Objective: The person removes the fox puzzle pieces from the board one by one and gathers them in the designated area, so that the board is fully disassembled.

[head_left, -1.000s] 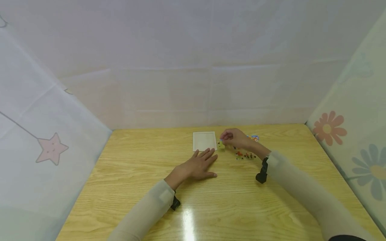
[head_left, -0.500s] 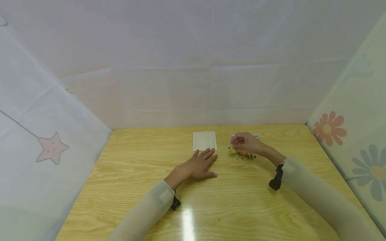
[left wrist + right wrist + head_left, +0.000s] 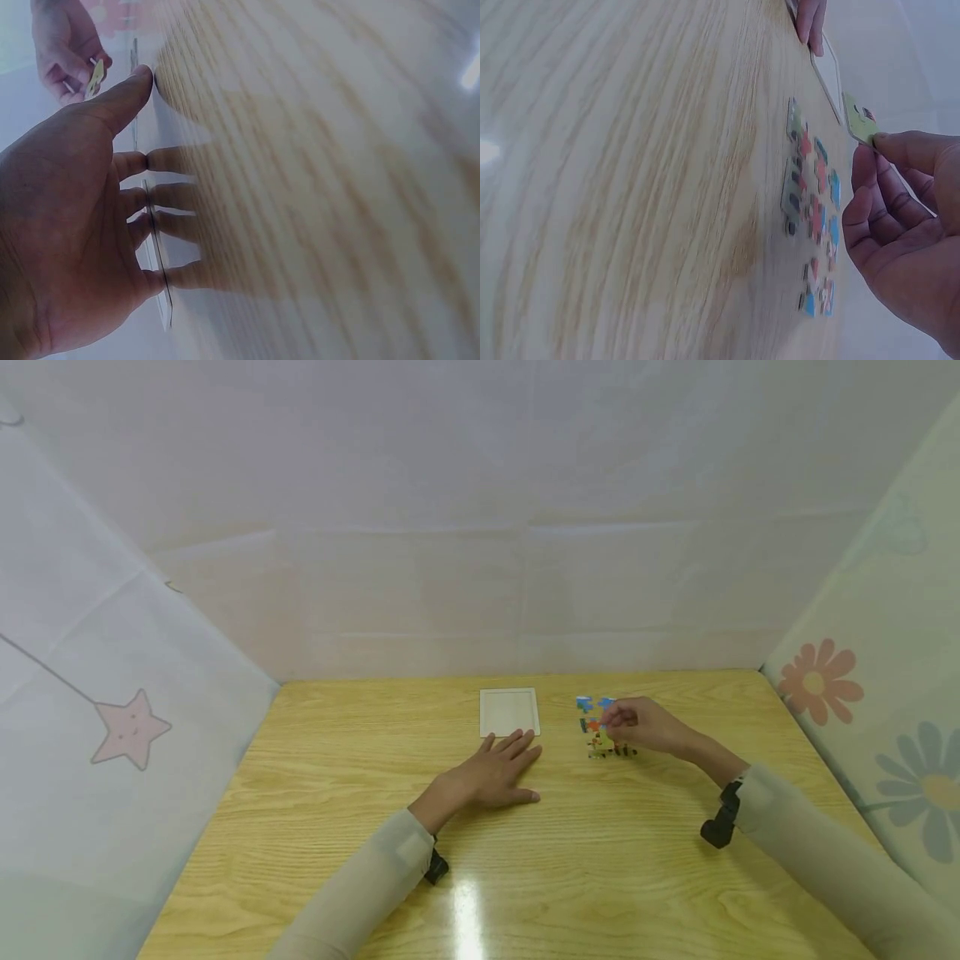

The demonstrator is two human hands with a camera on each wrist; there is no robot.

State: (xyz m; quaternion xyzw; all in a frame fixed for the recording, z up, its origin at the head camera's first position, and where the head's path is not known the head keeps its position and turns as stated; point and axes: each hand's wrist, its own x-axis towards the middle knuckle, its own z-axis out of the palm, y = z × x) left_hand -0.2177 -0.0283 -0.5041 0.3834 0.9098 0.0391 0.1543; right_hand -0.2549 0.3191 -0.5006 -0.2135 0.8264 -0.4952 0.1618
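My left hand (image 3: pixel 491 774) lies with spread, straight fingers on the table, its fingertips at the near edge of a square, pale wooden puzzle frame (image 3: pixel 482 714). In the right wrist view, my right hand (image 3: pixel 911 202) pinches a green puzzle piece (image 3: pixel 859 120) between thumb and fingers, raised off the table. The same puzzle piece (image 3: pixel 95 78) shows edge-on in the left wrist view. Below and beside the right hand lie several loose, colourful puzzle pieces (image 3: pixel 817 184), blue, red and green. In the head view, the right hand covers some of them.
A wood-grain table (image 3: pixel 360 752) carries everything. White cloth (image 3: pixel 405 602) rises behind it, and printed cloths with a star (image 3: pixel 131 729) and flowers (image 3: pixel 821 681) stand at the sides. Black bands with small devices (image 3: pixel 720 827) sit on both wrists.
My right hand has moved to the right with the green puzzle piece, from beside the frame to over the loose pieces, uncovering blue ones. The left hand has stayed put.
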